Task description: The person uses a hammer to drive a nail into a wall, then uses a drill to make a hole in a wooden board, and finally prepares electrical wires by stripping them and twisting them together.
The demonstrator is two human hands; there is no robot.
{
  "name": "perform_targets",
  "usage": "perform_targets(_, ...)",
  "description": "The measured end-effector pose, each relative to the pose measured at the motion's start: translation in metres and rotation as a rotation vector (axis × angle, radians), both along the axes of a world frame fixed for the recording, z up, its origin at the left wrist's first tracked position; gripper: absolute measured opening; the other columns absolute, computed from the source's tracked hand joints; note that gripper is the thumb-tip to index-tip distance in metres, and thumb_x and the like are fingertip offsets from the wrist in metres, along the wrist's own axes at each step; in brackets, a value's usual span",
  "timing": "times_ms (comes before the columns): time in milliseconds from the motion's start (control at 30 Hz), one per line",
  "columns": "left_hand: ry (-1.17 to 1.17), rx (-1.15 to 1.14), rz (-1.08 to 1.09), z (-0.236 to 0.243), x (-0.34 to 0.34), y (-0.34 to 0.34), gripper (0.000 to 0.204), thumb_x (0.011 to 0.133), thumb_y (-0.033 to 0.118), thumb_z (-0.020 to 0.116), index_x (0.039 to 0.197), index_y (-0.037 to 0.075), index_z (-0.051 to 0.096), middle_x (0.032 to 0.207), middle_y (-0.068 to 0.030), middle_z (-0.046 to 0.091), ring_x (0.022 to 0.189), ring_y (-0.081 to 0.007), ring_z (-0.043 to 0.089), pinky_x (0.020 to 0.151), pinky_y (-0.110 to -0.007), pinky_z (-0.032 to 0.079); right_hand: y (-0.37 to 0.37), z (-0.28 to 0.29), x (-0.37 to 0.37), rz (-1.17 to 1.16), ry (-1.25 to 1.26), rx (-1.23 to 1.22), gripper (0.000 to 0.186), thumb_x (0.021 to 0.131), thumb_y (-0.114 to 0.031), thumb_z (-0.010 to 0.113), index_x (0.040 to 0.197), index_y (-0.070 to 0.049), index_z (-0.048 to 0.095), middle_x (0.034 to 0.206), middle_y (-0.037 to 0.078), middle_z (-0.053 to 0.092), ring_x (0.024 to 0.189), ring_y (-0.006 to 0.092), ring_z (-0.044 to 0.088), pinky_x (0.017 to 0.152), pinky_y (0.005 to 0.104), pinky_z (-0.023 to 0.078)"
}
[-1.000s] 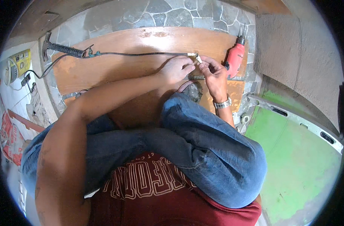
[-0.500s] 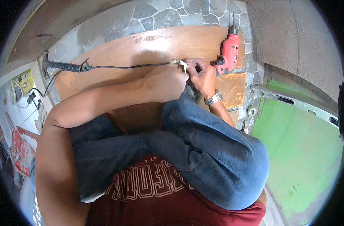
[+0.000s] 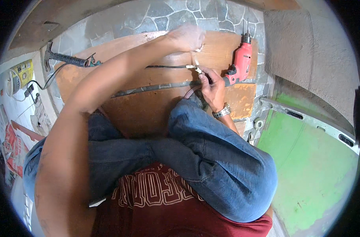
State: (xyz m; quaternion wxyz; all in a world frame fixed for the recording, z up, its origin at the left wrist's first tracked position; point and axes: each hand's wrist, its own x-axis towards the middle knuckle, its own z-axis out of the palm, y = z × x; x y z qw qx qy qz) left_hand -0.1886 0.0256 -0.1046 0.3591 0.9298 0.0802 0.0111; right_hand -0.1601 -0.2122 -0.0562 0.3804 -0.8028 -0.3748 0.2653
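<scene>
The left hand (image 3: 187,37) had swung up from the cable (image 3: 168,66), its blurred fingers impossible to read, leaving the right hand (image 3: 213,87) alone, fingers pinching the white end (image 3: 198,70).

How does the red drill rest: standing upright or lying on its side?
Lying on its side: seen from above, the red drill shows its profile, laid along the wooden board.

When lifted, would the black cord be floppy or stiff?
The cord is probably floppy: what seems its far stretch curves loosely below the hammer. It's likely light, being thin. The pale end in the right hand looks thicker, so may bend less.
</scene>
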Motion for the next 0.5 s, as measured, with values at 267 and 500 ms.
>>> perform_targets(267,0.221,-0.318,-0.143,0.08,-0.088,-0.051,0.031,0.092,0.018,0.06,0.118,0.003,0.065,0.116,-0.0208,0.061,0.083,-0.0306,0.067,0.079,-0.041,0.053,0.007,0.014,0.005,-0.056,0.048,-0.014,0.021,0.092,-0.003,0.062,0.11,-0.001,0.072,0.091,0.013,0.07,0.085,0.022,0.068,0.078,0.0316,0.052)
perform_targets(500,-0.391,-0.405,0.455,0.0,-0.099,-0.115,0.048,0.091,0.012,0.064,0.136,-0.002,0.055,0.148,-0.0224,0.041,0.125,-0.0342,0.053,0.107,-0.043,0.043,0.008,0.013,0.011,-0.06,0.117,-0.058,0.02,0.093,-0.003,0.062,0.112,-0.001,0.071,0.091,0.011,0.072,0.083,0.0177,0.067,0.079,0.0301,0.052)
